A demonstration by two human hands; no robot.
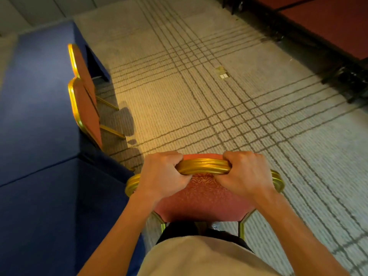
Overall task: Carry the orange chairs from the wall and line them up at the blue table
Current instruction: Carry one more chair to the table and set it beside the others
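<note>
orange chair (201,198) backrest top, left hand (161,177) and right hand (246,174) clamped round it

Held chair (201,196): orange patterned upholstery, ribbed gold metal frame, seen from behind and above. Left hand (161,176) and right hand (247,174) grip its backrest top rail, and it sits just off the near corner of the blue table (39,96). Two matching orange chairs stand side by side along the table's long edge, near chair (87,112) and far chair (81,66), backrests tight against the blue cloth, rear gold legs angled out away from it.
</note>
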